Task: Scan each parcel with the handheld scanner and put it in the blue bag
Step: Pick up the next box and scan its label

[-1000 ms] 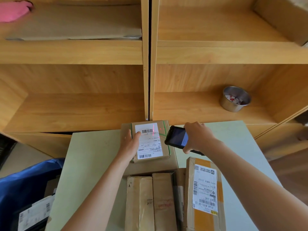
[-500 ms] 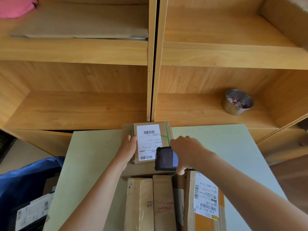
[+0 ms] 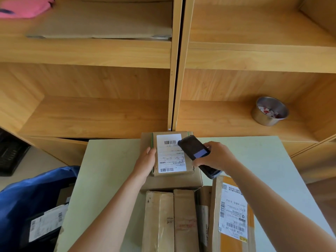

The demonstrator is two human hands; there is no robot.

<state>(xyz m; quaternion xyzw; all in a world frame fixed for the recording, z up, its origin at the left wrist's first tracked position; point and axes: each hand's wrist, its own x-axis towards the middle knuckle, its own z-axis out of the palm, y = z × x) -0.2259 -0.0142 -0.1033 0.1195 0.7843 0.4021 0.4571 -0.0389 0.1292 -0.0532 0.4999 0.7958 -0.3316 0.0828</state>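
A small cardboard parcel (image 3: 171, 155) with a white barcode label lies on top of a larger flat box (image 3: 172, 182) on the pale green table (image 3: 109, 170). My left hand (image 3: 146, 163) grips the small parcel's left side. My right hand (image 3: 216, 157) holds the black handheld scanner (image 3: 195, 150) tilted over the label's right edge. The blue bag (image 3: 29, 197) stands open at the lower left beside the table, with labelled parcels inside it.
More parcels lie at the table's near edge: two brown boxes (image 3: 171, 220) and an orange-taped box (image 3: 234, 217) with a label. Wooden shelves (image 3: 91, 51) rise behind the table. A steel bowl (image 3: 270, 111) sits on the right shelf, a pink cloth (image 3: 23, 8) at top left.
The scanner moved from the parcel's lower right up over the label's right edge. The red scan mark seen a second ago is gone. My left hand stays on the parcel.
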